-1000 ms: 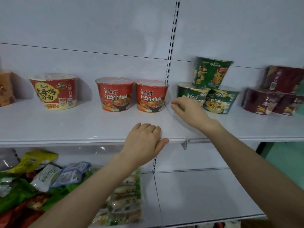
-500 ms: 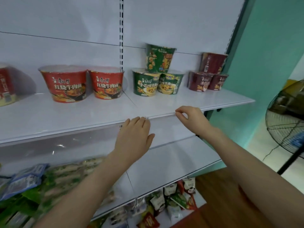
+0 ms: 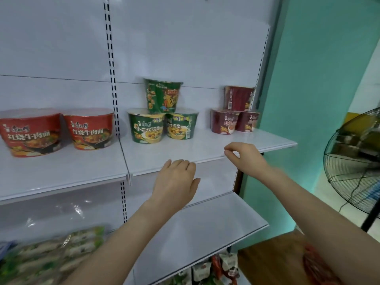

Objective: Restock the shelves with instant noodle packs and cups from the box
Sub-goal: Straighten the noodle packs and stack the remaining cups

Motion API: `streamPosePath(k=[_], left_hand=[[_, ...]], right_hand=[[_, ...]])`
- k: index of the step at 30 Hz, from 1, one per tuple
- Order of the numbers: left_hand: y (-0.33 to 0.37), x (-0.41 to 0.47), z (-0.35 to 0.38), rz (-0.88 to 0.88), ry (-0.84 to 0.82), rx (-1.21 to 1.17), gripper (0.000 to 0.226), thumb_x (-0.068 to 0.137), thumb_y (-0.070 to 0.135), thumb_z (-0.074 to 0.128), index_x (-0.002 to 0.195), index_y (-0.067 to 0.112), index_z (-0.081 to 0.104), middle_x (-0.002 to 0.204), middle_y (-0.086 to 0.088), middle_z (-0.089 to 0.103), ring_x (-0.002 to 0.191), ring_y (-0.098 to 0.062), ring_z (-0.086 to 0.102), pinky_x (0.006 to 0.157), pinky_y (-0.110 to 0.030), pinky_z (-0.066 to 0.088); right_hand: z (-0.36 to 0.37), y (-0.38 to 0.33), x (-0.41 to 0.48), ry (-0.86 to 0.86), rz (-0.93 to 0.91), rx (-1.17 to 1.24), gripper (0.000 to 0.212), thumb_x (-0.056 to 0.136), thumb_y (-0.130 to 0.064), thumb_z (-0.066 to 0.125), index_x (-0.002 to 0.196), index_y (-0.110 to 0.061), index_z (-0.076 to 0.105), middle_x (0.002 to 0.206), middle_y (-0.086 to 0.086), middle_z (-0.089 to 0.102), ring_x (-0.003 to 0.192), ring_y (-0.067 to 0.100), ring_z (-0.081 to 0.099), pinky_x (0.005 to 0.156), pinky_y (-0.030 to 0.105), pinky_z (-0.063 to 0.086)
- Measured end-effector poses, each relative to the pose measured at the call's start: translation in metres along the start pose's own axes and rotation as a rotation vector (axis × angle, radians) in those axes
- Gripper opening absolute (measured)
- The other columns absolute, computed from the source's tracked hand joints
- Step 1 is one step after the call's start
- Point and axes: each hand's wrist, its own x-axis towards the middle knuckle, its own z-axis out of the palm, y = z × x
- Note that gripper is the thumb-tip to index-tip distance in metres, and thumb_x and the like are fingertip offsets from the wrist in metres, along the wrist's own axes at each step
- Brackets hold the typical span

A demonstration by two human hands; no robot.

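Left hand (image 3: 174,182) flat, fingers straight, at shelf (image 3: 205,149) lip, centre frame; right hand (image 3: 244,157) just right of it, loosely curled, gripping nothing. Both empty, probably between fetches; box out of sight. Behind: red cups (image 3: 88,128) centre left, green cups (image 3: 147,125) stacked pyramid-wise, likely to save frontage, maroon cups (image 3: 225,120) right. Noodle packs (image 3: 51,254) lower left; fan (image 3: 353,161) at right edge

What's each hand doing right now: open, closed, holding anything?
Left hand: open, fingers straight, at the front edge of the upper shelf, empty.
Right hand: open, fingers loosely curled, holding nothing.
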Motion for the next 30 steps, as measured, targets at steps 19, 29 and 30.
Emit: streamPosePath(k=[19, 29, 30], left_hand=[[-0.058, 0.041, 0.017, -0.257, -0.203, 0.284, 0.041, 0.078, 0.04, 0.037, 0.067, 0.012, 0.064, 0.064, -0.002, 0.066, 0.059, -0.023, 0.063, 0.06, -0.028, 0.051], [-0.095, 0.044, 0.04, -0.308, -0.241, 0.304, 0.024, 0.067, 0.027, 0.078, 0.068, 0.009, 0.064, 0.062, -0.008, 0.066, 0.057, -0.029, 0.063, 0.06, -0.038, 0.054], [-0.096, 0.045, 0.042, -0.318, -0.255, 0.295, 0.022, 0.072, 0.027, 0.074, 0.069, 0.008, 0.064, 0.064, -0.009, 0.066, 0.059, -0.03, 0.063, 0.061, -0.037, 0.052]], right_hand=[[0.04, 0.0, 0.136, -0.013, -0.297, 0.228, 0.022, 0.092, -0.016, 0.049, 0.1, -0.005, 0.066, 0.1, 0.014, 0.069, 0.094, 0.031, 0.06, 0.08, 0.041, 0.048], [0.06, 0.013, 0.167, 0.022, -0.251, 0.253, 0.023, 0.092, -0.016, 0.051, 0.105, -0.006, 0.067, 0.106, 0.014, 0.068, 0.1, 0.031, 0.061, 0.087, 0.042, 0.047], [0.06, 0.019, 0.169, 0.023, -0.244, 0.249, 0.023, 0.091, -0.016, 0.051, 0.105, -0.006, 0.067, 0.108, 0.014, 0.068, 0.102, 0.031, 0.061, 0.09, 0.041, 0.046]])
